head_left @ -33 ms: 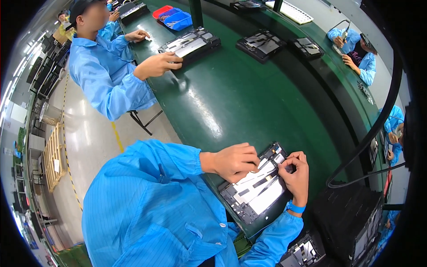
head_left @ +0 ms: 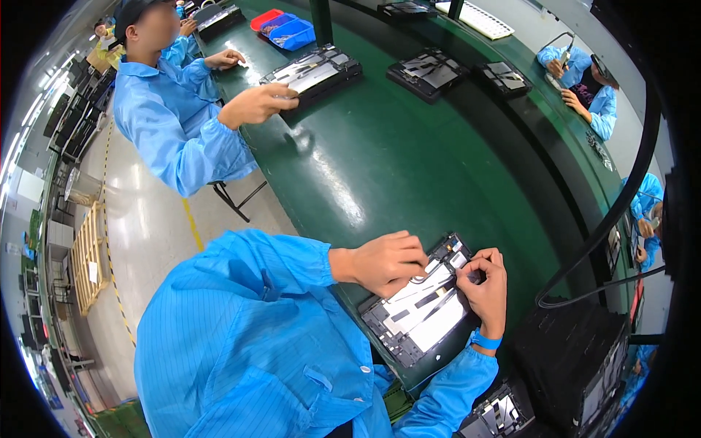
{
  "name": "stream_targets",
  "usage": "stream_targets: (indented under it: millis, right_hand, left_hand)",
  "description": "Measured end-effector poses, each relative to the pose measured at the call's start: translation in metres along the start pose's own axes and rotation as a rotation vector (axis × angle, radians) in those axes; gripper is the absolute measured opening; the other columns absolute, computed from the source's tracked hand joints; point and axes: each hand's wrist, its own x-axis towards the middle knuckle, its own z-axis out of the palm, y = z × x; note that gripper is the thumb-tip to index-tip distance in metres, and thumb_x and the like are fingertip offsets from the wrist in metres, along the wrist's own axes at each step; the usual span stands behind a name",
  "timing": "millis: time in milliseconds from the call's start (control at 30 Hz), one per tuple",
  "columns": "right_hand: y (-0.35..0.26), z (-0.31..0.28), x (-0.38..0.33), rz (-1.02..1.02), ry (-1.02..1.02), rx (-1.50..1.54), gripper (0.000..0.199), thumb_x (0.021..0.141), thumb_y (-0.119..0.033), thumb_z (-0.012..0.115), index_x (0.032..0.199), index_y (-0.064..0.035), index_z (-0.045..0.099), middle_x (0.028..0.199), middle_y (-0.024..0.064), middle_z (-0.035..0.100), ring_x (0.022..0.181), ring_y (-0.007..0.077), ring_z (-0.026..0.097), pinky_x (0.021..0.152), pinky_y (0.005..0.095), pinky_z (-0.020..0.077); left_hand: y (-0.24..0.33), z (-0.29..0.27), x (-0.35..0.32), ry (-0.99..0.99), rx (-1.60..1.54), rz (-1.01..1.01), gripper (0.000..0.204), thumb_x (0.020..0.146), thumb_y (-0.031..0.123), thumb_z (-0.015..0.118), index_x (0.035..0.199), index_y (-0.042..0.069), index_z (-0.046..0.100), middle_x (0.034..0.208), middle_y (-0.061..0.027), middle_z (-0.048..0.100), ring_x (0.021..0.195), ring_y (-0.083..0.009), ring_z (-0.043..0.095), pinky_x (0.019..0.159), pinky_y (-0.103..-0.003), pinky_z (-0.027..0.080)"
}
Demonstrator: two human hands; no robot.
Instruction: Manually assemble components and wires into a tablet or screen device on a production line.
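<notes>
An opened tablet [head_left: 426, 325] lies at a slant on the green bench in front of me, with bright silver battery panels, dark strips and small circuit parts showing. My left hand [head_left: 387, 264] hovers over its upper left side, fingers curled together; whatever is between the fingertips is hidden. At the tablet's right edge, near the top, my right hand [head_left: 485, 288] has thumb and forefinger pressed together in a pinch. What it pinches is too small to make out. A blue band [head_left: 485, 340] circles my right wrist.
The green bench [head_left: 409, 175] curves away. Across it, a co-worker in blue reaches to another opened device [head_left: 314, 73]. More opened devices [head_left: 428, 73] stand farther along, beyond blue bins [head_left: 292, 33]. A black cable [head_left: 584, 255] loops at right, above a dark box [head_left: 562, 358].
My left hand has shifted very slightly over the tablet. The co-worker's near hand has moved a little at the other device. My right hand stays in place.
</notes>
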Motion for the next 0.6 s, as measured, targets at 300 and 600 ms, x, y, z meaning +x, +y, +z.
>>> stream_targets:
  millis: [300,600]
  right_hand:
    - [-0.004,-0.003,-0.001,0.006,-0.011,0.009,0.013,0.07,-0.005,0.085,0.076,-0.0004,0.074,0.098,0.0081,0.058,0.095,0.0252,0.058,0.078,0.0369,0.0477]
    - [0.002,0.006,0.002,0.078,0.06,0.002,0.014,0.069,-0.01,0.084,0.076,-0.0006,0.076,0.093,0.008,0.057,0.094,0.0251,0.059,0.078,0.0367,0.0482]
  left_hand:
    - [-0.001,0.008,0.011,0.005,0.239,-0.106,0.035,0.075,0.01,0.071,0.109,0.001,0.074,0.102,-0.0097,0.063,0.093,-0.0283,0.058,0.078,-0.041,0.045]
    - [0.006,0.006,0.018,-0.073,0.298,-0.178,0.042,0.08,0.012,0.072,0.12,0.002,0.07,0.104,-0.0096,0.061,0.094,-0.0276,0.057,0.08,-0.042,0.043]
